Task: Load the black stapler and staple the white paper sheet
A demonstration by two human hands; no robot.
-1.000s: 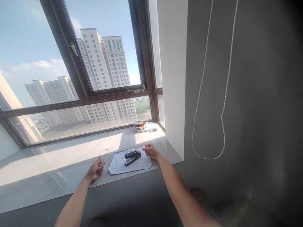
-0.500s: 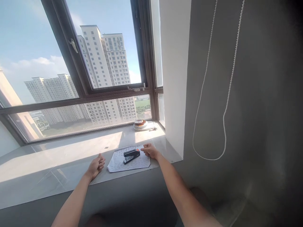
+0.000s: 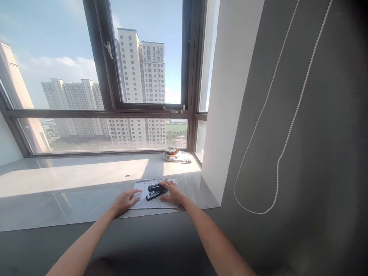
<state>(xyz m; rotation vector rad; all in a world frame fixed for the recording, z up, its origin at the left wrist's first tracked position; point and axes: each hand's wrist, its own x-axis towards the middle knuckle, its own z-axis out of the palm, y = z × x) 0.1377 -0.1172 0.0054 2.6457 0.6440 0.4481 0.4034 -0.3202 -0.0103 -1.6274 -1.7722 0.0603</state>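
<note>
A printed sheet of paper (image 3: pixel 145 186) lies near the front edge of a pale window sill (image 3: pixel 71 180). A black stapler (image 3: pixel 154 191) with an orange tip rests on top of it. My right hand (image 3: pixel 172 194) lies flat on the sheet with its fingers stretched out, touching the stapler's right end. My left hand (image 3: pixel 126 200) lies open at the sheet's left edge, fingertips on the paper.
A stack of plates (image 3: pixel 171 154) sits in the sill's far right corner by the dark window frame (image 3: pixel 106 113). A white pillar (image 3: pixel 227 99) closes the sill on the right. A beaded blind cord (image 3: pixel 276 126) hangs on the grey wall.
Both hands have moved in onto the sheet: the left slid right to its edge, the right slid left against the stapler and opened flat. The camera has shifted.
</note>
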